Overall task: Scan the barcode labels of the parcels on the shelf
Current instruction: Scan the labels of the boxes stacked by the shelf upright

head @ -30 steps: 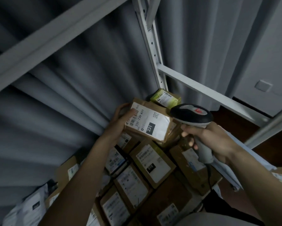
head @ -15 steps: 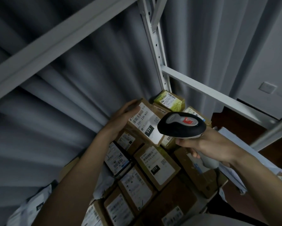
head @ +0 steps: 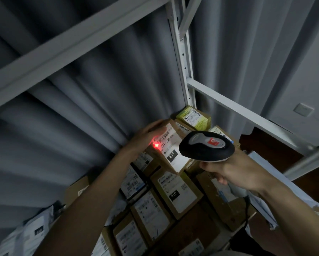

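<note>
- The left hand [head: 147, 137] grips the far upper edge of a cardboard parcel [head: 168, 145], thumb on its white barcode label [head: 170, 147], holding it tilted up near the shelf's back right corner, by the white upright post [head: 182, 52].
- The label reads "231-239-K01" and "231"; a red light spot [head: 155, 145] glows at the label's left edge, beside the thumb.
- The right hand [head: 234, 172] has its fingers wrapped round the handle of a black and grey barcode scanner [head: 206, 147], its head just beside the label.
- More labelled cardboard parcels [head: 175, 193] lie flat, packed together below; a yellow-green box [head: 195, 118] sits in the back corner.
</note>
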